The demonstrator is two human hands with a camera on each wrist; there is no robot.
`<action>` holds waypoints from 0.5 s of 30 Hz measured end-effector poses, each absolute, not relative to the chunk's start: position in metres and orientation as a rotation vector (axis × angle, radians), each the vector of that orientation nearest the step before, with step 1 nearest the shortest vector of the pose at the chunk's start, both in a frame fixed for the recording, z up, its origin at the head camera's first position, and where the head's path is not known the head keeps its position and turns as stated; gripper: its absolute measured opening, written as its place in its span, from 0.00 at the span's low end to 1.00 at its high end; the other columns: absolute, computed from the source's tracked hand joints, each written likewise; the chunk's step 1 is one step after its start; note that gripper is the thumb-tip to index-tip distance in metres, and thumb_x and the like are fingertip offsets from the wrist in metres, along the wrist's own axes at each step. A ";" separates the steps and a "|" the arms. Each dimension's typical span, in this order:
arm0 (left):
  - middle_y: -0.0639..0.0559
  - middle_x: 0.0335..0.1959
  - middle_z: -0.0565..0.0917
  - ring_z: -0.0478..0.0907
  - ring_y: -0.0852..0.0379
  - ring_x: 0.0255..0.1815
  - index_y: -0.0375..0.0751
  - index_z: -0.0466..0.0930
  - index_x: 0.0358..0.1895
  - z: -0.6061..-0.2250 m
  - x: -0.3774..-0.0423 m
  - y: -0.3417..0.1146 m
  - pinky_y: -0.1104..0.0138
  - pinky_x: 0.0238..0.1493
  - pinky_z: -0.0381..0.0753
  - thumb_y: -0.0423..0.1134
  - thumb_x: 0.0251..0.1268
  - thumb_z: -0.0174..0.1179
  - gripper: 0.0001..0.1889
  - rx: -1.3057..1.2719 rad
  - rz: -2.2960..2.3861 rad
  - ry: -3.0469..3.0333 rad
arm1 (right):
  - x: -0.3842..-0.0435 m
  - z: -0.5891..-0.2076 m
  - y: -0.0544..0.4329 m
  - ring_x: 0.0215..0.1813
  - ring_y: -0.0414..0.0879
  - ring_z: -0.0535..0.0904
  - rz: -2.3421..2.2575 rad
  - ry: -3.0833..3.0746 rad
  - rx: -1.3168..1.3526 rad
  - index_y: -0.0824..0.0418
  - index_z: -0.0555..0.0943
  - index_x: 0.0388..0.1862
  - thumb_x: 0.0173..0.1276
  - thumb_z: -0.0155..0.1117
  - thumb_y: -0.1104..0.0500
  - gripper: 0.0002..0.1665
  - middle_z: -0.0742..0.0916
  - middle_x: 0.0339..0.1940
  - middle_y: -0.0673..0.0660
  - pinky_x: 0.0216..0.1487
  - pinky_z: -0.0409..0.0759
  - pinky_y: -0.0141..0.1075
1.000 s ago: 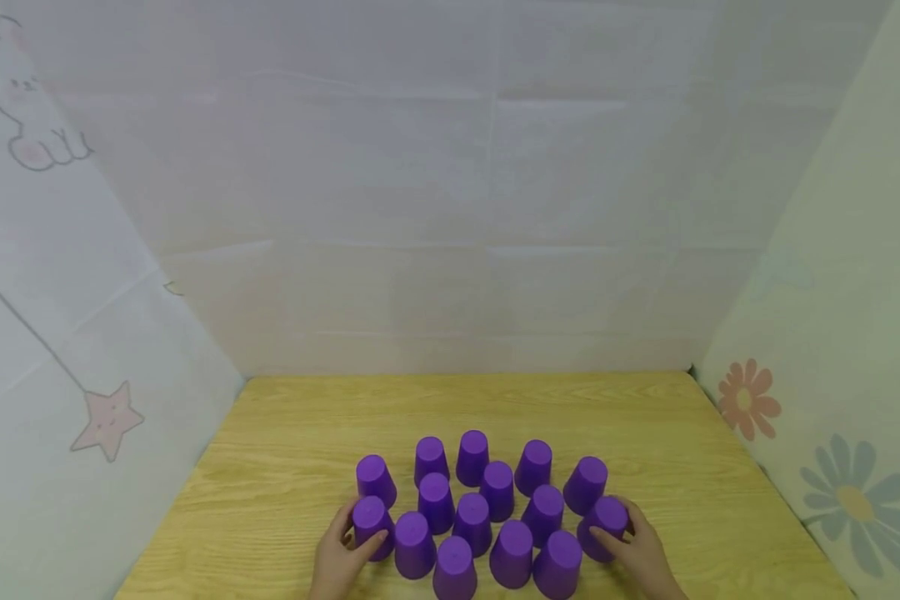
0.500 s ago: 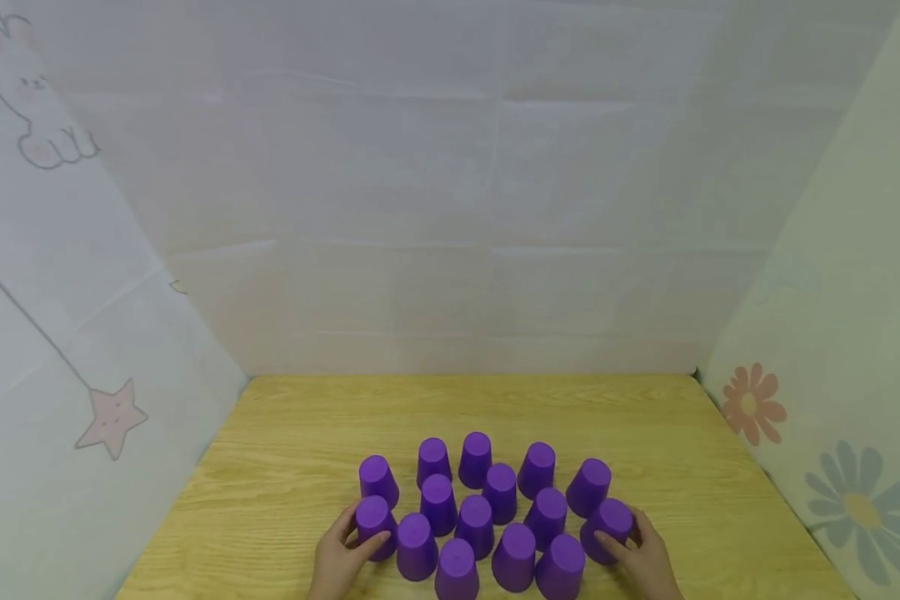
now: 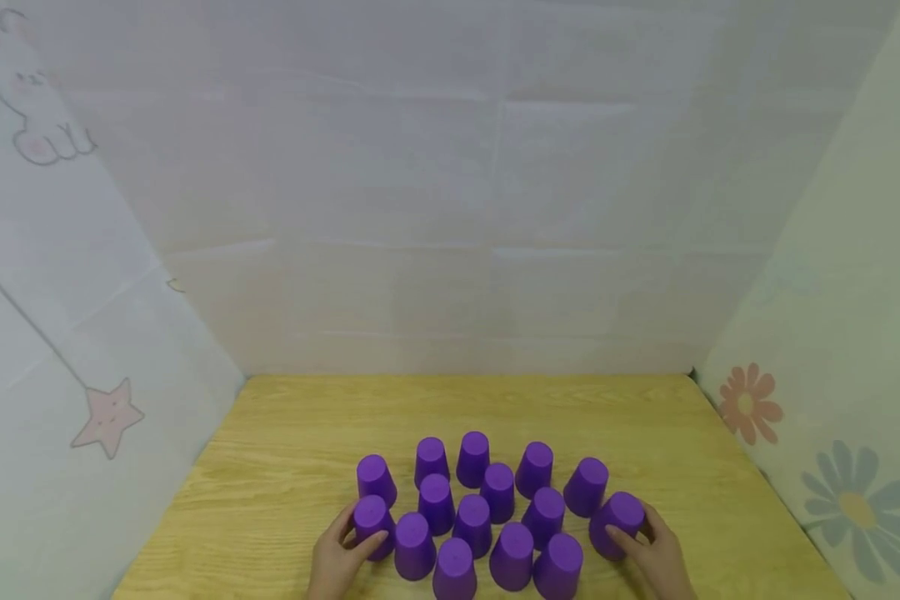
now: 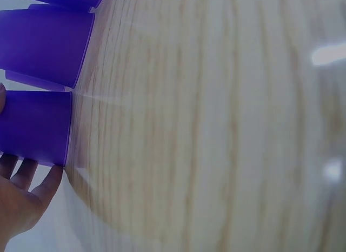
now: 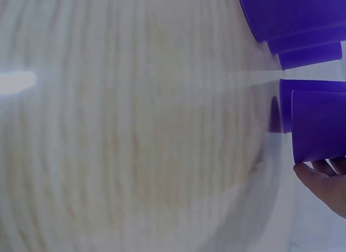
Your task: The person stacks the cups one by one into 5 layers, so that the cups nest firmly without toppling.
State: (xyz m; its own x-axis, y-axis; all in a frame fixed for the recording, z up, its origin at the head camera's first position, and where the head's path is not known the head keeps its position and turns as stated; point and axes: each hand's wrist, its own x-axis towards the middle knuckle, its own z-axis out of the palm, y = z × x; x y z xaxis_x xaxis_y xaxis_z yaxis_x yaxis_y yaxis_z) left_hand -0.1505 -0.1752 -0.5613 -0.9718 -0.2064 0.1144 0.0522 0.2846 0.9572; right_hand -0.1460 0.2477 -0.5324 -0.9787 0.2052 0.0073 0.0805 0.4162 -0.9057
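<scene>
Several purple cups stand upside down in loose curved rows near the front of the wooden table [image 3: 285,467]. At the left end, my left hand [image 3: 337,554] grips one purple cup [image 3: 371,515], thumb on the near side and fingers round the outer side. In the left wrist view, fingertips [image 4: 48,184] touch this cup's side [image 4: 35,127] near its rim. My right hand [image 3: 662,554] holds the rightmost purple cup [image 3: 619,512], slightly tilted and apart from its neighbours. The right wrist view shows that cup [image 5: 321,125] overlapping another purple cup [image 5: 285,106] behind it.
Between the hands, a front row includes a purple cup [image 3: 454,567] close to the bottom of the view. Further purple cups [image 3: 473,458] form the back row. A pale cloth wall [image 3: 450,208] rises behind the table, with printed side walls left and right.
My right hand has moved outward to the right and slightly up in the view with its cup, widening the gap to the other cups. The left hand keeps its grip in place.
</scene>
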 end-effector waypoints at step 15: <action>0.36 0.49 0.72 0.68 0.40 0.50 0.33 0.68 0.54 -0.562 -0.151 -0.176 0.57 0.44 0.73 0.37 0.40 0.68 0.32 0.129 -1.751 -2.345 | -0.168 -0.499 0.281 0.40 0.22 0.63 1.531 -2.518 -0.087 0.69 0.62 0.58 0.54 0.63 0.54 0.36 0.73 0.51 0.69 0.51 0.64 0.56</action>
